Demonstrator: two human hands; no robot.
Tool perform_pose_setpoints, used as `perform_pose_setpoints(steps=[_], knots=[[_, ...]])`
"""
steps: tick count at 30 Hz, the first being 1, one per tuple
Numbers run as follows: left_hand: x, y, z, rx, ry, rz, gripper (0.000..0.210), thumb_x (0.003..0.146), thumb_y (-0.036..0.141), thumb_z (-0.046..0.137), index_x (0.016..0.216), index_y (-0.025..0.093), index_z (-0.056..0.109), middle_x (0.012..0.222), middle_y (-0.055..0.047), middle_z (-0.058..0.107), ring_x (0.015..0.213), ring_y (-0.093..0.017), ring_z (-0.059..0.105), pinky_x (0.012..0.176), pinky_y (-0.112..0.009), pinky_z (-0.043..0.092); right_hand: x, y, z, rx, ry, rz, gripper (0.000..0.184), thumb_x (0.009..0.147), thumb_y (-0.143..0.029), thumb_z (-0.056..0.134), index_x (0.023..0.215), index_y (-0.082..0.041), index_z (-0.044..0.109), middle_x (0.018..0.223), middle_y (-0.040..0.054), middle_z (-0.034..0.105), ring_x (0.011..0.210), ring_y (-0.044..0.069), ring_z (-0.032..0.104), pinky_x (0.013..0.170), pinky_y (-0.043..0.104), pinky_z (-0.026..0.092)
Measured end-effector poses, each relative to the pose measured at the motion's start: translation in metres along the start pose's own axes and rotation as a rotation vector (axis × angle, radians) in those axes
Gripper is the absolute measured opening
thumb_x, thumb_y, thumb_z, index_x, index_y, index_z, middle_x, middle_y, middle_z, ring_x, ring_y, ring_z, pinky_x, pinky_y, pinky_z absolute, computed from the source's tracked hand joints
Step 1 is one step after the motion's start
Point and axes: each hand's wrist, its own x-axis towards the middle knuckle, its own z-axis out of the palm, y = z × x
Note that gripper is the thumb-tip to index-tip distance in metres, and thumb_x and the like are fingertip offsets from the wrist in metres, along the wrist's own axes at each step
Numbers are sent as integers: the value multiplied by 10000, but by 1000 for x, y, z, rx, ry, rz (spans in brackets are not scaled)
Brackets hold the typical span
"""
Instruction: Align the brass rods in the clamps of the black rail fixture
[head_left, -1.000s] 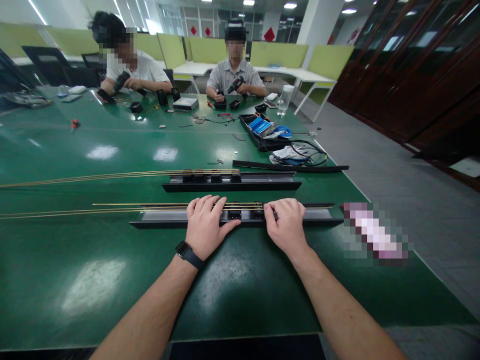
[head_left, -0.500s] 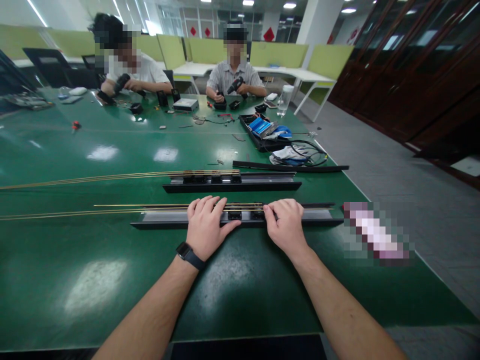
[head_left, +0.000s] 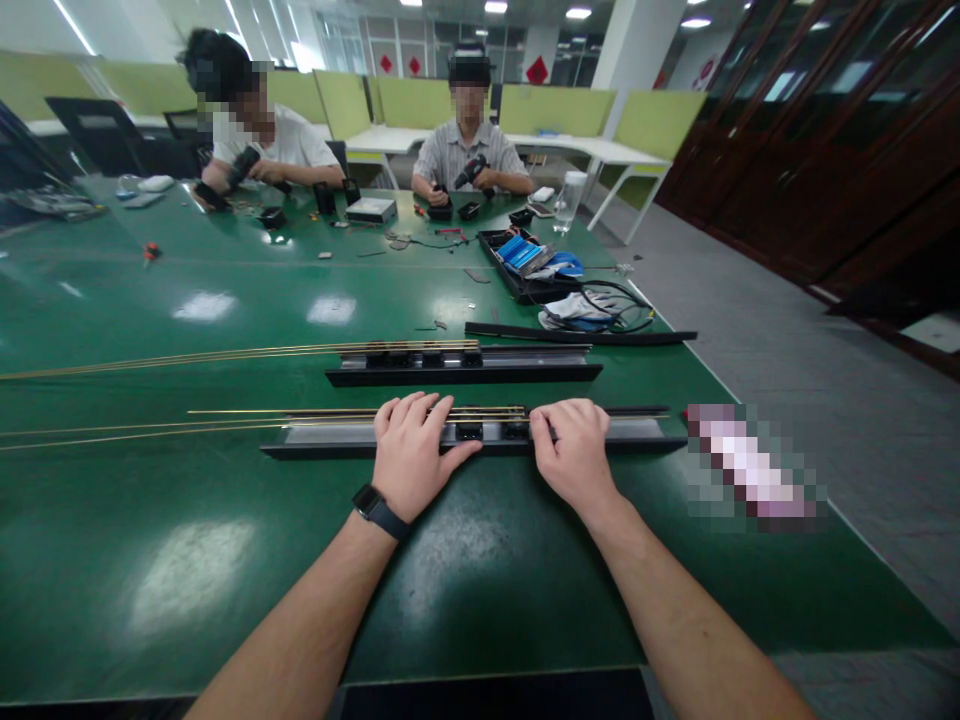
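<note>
A black channel rail (head_left: 330, 449) with a pale metal inside lies across the table in front of me, with black blocks (head_left: 470, 431) sitting in its trough. Thin brass-coloured rods (head_left: 247, 424) run over it from the left. My left hand (head_left: 418, 448) is laid over the rail, its fingers bent across to the far side and its thumb along the near side. At the right, my right hand (head_left: 571, 448) pinches a thin rod between thumb and forefinger beside the blocks. Its other fingers are curled, and the fingertips are partly hidden.
Behind lies a second channel rail (head_left: 465, 374) with rods and blocks. A black strip (head_left: 581, 335), a glove (head_left: 577, 310) with cable and a black tray (head_left: 517, 285) are farther back. Across the table, two people (head_left: 274, 150) (head_left: 471, 150) hold power drills.
The left end of one rod has dropped a little and now spreads apart from its neighbour. My right fingertips have shifted very slightly to the right; my left hand has stayed in place.
</note>
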Motion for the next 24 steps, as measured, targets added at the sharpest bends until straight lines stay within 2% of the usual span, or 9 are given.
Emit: perform_pose_setpoints(steps=[5, 24], knots=[[-1, 0, 1, 0, -2, -1, 623, 863, 627, 721, 1330, 218, 665, 1334, -146, 697, 1294, -361, 583, 1144, -557, 339, 0, -2, 2, -9, 10, -4, 240, 1024, -362, 556, 861, -228, 672, 869, 33, 709, 955, 226, 555, 940, 424, 320], [0, 0, 0, 8, -8, 2, 613, 869, 634, 706, 1319, 219, 667, 1332, -137, 694, 1276, -353, 582, 1136, -543, 337, 1, 2, 2, -24, -4, 14, 269, 1013, -338, 545, 782, -227, 626, 806, 29, 689, 928, 223, 545, 915, 412, 313]])
